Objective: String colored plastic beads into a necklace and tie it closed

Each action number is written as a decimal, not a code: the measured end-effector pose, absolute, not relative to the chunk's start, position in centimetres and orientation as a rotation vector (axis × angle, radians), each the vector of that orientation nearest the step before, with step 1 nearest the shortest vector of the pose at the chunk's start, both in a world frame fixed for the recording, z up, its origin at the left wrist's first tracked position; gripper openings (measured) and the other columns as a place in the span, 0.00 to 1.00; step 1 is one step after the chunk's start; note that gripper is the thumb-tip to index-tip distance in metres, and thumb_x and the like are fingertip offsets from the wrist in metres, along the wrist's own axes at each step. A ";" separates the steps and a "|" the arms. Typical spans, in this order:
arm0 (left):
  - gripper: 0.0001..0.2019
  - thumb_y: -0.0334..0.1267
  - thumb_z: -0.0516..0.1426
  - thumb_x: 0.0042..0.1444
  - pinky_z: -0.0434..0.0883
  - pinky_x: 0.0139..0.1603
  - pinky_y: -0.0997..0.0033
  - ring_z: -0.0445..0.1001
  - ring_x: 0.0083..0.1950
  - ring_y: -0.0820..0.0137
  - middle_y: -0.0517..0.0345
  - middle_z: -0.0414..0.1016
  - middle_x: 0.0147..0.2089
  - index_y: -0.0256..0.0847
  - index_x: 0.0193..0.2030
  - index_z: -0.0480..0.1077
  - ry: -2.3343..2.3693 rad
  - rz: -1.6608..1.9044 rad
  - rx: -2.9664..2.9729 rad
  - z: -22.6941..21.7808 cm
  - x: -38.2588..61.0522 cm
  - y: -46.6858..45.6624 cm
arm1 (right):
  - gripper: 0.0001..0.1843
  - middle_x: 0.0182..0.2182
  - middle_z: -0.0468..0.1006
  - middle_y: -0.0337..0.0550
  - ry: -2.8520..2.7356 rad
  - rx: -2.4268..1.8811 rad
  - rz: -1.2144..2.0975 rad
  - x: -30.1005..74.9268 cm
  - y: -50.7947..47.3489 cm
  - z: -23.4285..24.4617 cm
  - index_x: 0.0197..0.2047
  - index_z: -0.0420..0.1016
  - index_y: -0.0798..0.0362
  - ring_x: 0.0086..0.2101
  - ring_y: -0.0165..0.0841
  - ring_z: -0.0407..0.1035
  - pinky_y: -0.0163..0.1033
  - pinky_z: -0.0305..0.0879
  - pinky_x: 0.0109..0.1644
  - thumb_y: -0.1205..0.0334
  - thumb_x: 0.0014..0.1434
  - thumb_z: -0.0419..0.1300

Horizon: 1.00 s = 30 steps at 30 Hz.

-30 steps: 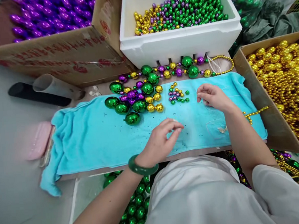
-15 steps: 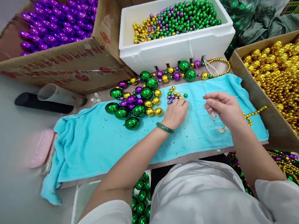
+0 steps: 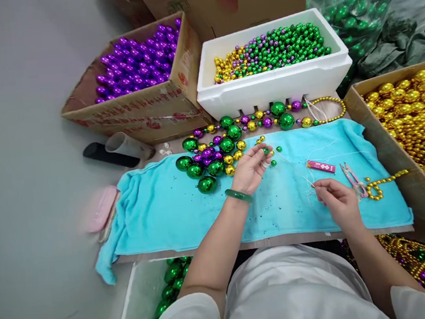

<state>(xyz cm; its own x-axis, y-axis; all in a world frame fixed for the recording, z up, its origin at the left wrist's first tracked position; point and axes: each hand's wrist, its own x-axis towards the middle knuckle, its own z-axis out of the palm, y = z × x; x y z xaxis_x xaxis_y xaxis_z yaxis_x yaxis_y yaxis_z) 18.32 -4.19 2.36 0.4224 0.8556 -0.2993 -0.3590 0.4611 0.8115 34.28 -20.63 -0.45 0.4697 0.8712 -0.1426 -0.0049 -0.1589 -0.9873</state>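
My left hand (image 3: 250, 172), palm turned up and a green bangle on its wrist, pinches a small green bead (image 3: 266, 151) at its fingertips. In my right hand (image 3: 338, 203), thumb and forefinger close on a thin needle (image 3: 308, 181) that slants up toward the left hand. Two loose green beads (image 3: 274, 163) lie just right of the left fingers. Some small gold beads (image 3: 260, 140) show behind them. Larger green ornament balls (image 3: 207, 185), with purple and gold ones, are grouped left of the left hand. White thread (image 3: 340, 153) trails over the turquoise towel (image 3: 165, 218).
A pink packet (image 3: 321, 166), small scissors (image 3: 352, 179) and a gold bead string (image 3: 375, 192) lie on the right. Behind stand a white foam box (image 3: 266, 92) of beads and a carton (image 3: 137, 109) of purple balls. A carton (image 3: 386, 144) of gold beads borders the right.
The view has shifted. My left hand has turned palm up and lifted a green bead from the small pile. My right hand has moved nearer me, and the packet and scissors now show.
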 end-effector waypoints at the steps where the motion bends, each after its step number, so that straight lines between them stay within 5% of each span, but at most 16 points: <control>1: 0.06 0.29 0.58 0.55 0.70 0.41 0.77 0.74 0.37 0.77 0.52 0.77 0.41 0.35 0.40 0.72 0.779 0.859 0.661 2.7 17.9 -4.4 | 0.04 0.18 0.66 0.36 -0.805 -1.543 0.928 34.1 -20.6 -0.3 0.32 0.76 0.45 0.20 0.31 0.59 0.38 0.55 0.22 0.57 0.53 0.60; 12: 0.08 0.25 0.54 0.57 0.72 0.38 0.82 0.75 0.36 0.79 0.55 0.77 0.39 0.35 0.39 0.74 0.781 0.982 0.497 2.9 15.6 -4.8 | 0.04 0.18 0.63 0.35 -0.900 -1.566 0.946 33.0 -20.4 -0.2 0.31 0.77 0.43 0.19 0.30 0.56 0.37 0.52 0.21 0.57 0.53 0.60; 26: 0.10 0.31 0.64 0.46 0.70 0.38 0.77 0.73 0.34 0.78 0.55 0.78 0.39 0.37 0.38 0.77 0.811 1.052 0.734 2.2 14.7 -4.6 | 0.09 0.18 0.64 0.34 -0.968 -1.579 0.935 33.4 -20.4 -0.8 0.32 0.77 0.54 0.19 0.25 0.55 0.32 0.51 0.21 0.58 0.55 0.60; 30: 0.18 0.29 0.65 0.44 0.68 0.41 0.76 0.72 0.39 0.76 0.57 0.78 0.40 0.41 0.45 0.76 0.838 1.092 0.998 2.3 14.5 -4.8 | 0.10 0.18 0.64 0.34 -0.990 -1.592 0.967 33.5 -20.4 -1.1 0.33 0.76 0.55 0.19 0.25 0.55 0.32 0.52 0.21 0.57 0.56 0.59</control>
<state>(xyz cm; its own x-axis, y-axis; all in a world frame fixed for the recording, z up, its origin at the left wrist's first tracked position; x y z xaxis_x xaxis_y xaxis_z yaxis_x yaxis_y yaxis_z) 14.48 -4.81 2.30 0.2597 0.9636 -0.0630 -0.3099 0.1449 0.9396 33.54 -20.39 -1.07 0.3487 0.9295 -0.1202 0.1426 -0.1794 -0.9734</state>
